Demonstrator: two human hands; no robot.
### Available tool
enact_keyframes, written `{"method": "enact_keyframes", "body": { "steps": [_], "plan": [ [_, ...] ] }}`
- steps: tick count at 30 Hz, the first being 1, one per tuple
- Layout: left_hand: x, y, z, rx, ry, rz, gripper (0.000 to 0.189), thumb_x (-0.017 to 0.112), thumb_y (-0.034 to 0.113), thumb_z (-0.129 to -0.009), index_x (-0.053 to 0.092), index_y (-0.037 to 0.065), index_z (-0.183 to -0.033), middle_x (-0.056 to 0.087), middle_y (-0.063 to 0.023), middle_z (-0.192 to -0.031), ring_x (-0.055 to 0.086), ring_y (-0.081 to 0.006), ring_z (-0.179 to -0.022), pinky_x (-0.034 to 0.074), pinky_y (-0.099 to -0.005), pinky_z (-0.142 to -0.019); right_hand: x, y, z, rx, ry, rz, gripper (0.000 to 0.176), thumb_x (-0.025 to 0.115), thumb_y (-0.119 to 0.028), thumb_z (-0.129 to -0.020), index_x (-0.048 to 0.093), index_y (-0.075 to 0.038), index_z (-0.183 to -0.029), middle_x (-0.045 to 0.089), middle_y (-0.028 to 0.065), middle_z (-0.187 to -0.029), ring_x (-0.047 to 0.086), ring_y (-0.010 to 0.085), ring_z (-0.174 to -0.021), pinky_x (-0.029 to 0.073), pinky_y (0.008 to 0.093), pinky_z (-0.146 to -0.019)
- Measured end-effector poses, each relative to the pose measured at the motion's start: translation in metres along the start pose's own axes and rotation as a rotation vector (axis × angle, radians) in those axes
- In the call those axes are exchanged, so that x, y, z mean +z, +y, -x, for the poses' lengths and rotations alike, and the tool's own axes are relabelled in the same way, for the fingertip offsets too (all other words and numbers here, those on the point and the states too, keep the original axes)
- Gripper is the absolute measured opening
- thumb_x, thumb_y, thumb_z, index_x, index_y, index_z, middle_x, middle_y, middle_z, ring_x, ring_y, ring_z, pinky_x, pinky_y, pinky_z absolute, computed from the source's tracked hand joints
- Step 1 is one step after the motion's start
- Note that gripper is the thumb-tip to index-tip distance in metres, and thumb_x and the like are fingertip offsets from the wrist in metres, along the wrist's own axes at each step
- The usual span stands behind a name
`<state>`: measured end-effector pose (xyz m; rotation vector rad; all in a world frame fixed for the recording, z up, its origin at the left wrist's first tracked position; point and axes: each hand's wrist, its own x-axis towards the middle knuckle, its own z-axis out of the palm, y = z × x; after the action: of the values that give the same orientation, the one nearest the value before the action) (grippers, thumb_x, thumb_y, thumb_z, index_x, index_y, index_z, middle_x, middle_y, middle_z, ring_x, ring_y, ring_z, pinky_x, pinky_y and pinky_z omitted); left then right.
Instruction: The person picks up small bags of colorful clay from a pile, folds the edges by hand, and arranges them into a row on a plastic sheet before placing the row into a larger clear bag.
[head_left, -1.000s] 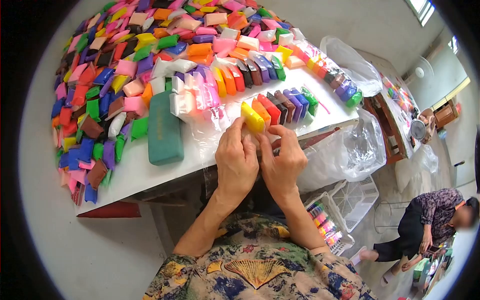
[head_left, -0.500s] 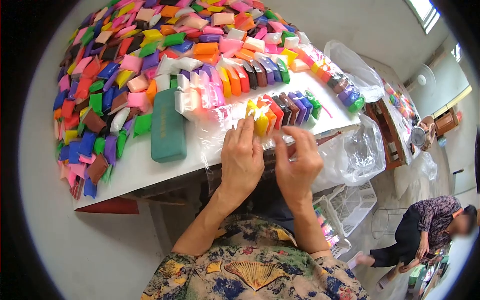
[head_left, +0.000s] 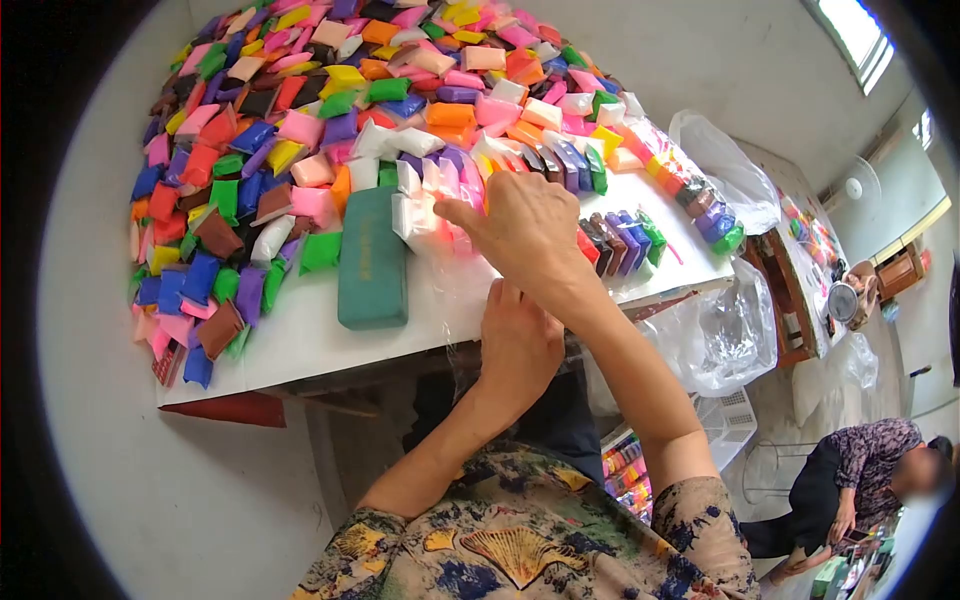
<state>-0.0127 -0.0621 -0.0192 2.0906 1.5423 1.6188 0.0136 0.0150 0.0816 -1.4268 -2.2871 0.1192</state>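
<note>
My right hand (head_left: 530,230) reaches across the front row, over packets at the row's left part. Its thumb is stretched out toward the pink packets (head_left: 462,205), while the other fingertips bend down out of sight. Below it, at the table edge, my left hand (head_left: 522,345) has its fingers curled in; what they hold, if anything, is hidden. Clear plastic film (head_left: 445,290) hangs beside my left hand. To the right of my hands stand black, brown, purple, blue and green packets (head_left: 625,240) in a row. A second upright row (head_left: 560,165) stands behind.
A dark green box (head_left: 372,265) lies left of the rows. Loose coloured packets (head_left: 250,150) heap across the table's back and left. A filled clear sleeve (head_left: 690,190) lies at the right, near plastic bags (head_left: 735,330). Another person (head_left: 850,480) sits at lower right.
My right hand has crossed leftward over my left hand to the packets. My left hand has drawn back from the yellow packet to the table edge. The view has shifted slightly.
</note>
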Motion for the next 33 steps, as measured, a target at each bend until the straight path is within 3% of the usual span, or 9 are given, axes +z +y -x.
{"method": "enact_keyframes", "body": {
  "steps": [2, 5, 11, 14, 23, 26, 29, 31, 33],
  "plan": [
    [-0.003, 0.002, 0.0, -0.017, -0.011, -0.01, 0.028, 0.055, -0.004, -0.076, 0.057, -0.005, -0.104, 0.054, -0.0215, -0.1, 0.051, -0.041, -0.09, 0.043, -0.05, -0.08, 0.004, 0.001, -0.004, -0.012, -0.041, -0.012, 0.059, 0.068, -0.055, -0.08, 0.064, 0.002, -0.066, 0.064, 0.0197, -0.066, 0.065, 0.0373, -0.067, 0.049, 0.0474, -0.065],
    [-0.004, 0.0, 0.002, -0.122, -0.079, 0.028, 0.038, 0.059, -0.001, -0.08, 0.058, -0.003, -0.118, 0.059, -0.0249, -0.114, 0.054, -0.0464, -0.108, 0.043, -0.0517, -0.095, 0.01, 0.008, -0.006, -0.031, -0.039, -0.018, 0.05, 0.068, -0.046, -0.078, 0.065, 0.002, -0.066, 0.064, 0.0206, -0.066, 0.066, 0.0368, -0.066, 0.05, 0.0471, -0.065],
    [-0.004, -0.002, 0.001, 0.033, -0.038, 0.006, 0.032, 0.063, 0.004, -0.082, 0.063, -0.002, -0.113, 0.064, -0.0217, -0.112, 0.056, -0.0437, -0.108, 0.044, -0.0503, -0.094, 0.014, -0.007, -0.008, -0.047, -0.037, 0.099, 0.033, 0.066, -0.032, -0.074, 0.069, 0.0, -0.069, 0.066, 0.0207, -0.07, 0.067, 0.0361, -0.068, 0.052, 0.0453, -0.064],
    [-0.004, -0.001, 0.002, 0.007, -0.017, 0.002, 0.032, 0.065, 0.005, -0.081, 0.065, -0.001, -0.112, 0.066, -0.0203, -0.11, 0.058, -0.0419, -0.108, 0.044, -0.0491, -0.094, 0.017, -0.005, -0.006, -0.106, -0.027, 0.065, 0.029, 0.066, -0.029, -0.073, 0.069, 0.0, -0.07, 0.067, 0.0201, -0.07, 0.067, 0.036, -0.068, 0.052, 0.045, -0.063],
    [-0.005, -0.002, 0.001, 0.025, -0.019, 0.044, 0.031, 0.066, 0.006, -0.081, 0.064, 0.0, -0.112, 0.066, -0.0196, -0.111, 0.059, -0.0403, -0.11, 0.045, -0.0485, -0.093, 0.01, -0.011, -0.001, -0.007, -0.017, 0.111, 0.03, 0.067, -0.028, -0.072, 0.068, 0.001, -0.073, 0.066, 0.0204, -0.07, 0.068, 0.0365, -0.068, 0.053, 0.0446, -0.066],
    [-0.003, -0.001, -0.002, -0.061, 0.018, 0.138, 0.031, 0.063, 0.005, -0.082, 0.063, -0.001, -0.112, 0.065, -0.021, -0.112, 0.058, -0.0414, -0.108, 0.045, -0.0483, -0.092, -0.002, -0.015, 0.002, 0.045, 0.027, 0.083, 0.033, 0.066, -0.031, -0.074, 0.068, 0.002, -0.079, 0.068, 0.0225, -0.077, 0.068, 0.0372, -0.071, 0.053, 0.0459, -0.067],
    [-0.011, -0.001, -0.001, -0.128, -0.196, -0.022, 0.041, 0.058, -0.001, -0.078, 0.057, -0.01, -0.119, 0.058, -0.0274, -0.121, 0.054, -0.0429, -0.108, 0.044, -0.0479, -0.097, -0.027, -0.007, 0.018, 0.037, 0.242, -0.047, 0.033, 0.07, -0.03, -0.075, 0.069, 0.002, -0.087, 0.069, 0.019, -0.08, 0.068, 0.0281, -0.07, 0.052, 0.0404, -0.065],
    [-0.004, -0.004, 0.002, -0.141, -0.144, -0.063, 0.05, 0.056, -0.002, -0.079, 0.049, -0.013, -0.128, 0.058, -0.0288, -0.119, 0.054, -0.0431, -0.104, 0.044, -0.0482, -0.095, -0.042, 0.014, 0.035, -0.007, 0.459, -0.253, 0.029, 0.074, -0.023, -0.077, 0.07, 0.001, -0.094, 0.067, 0.0085, -0.077, 0.06, 0.0138, -0.067, 0.048, 0.0306, -0.059],
    [-0.008, -0.001, 0.0, -0.115, -0.102, -0.065, 0.055, 0.056, -0.003, -0.08, 0.045, -0.013, -0.133, 0.058, -0.0299, -0.116, 0.055, -0.0434, -0.103, 0.045, -0.0478, -0.095, -0.061, 0.021, 0.061, -0.003, 0.545, -0.423, 0.029, 0.073, -0.019, -0.078, 0.066, 0.003, -0.096, 0.065, 0.0113, -0.074, 0.059, 0.0167, -0.058, 0.047, 0.0312, -0.057]
  ]
}}
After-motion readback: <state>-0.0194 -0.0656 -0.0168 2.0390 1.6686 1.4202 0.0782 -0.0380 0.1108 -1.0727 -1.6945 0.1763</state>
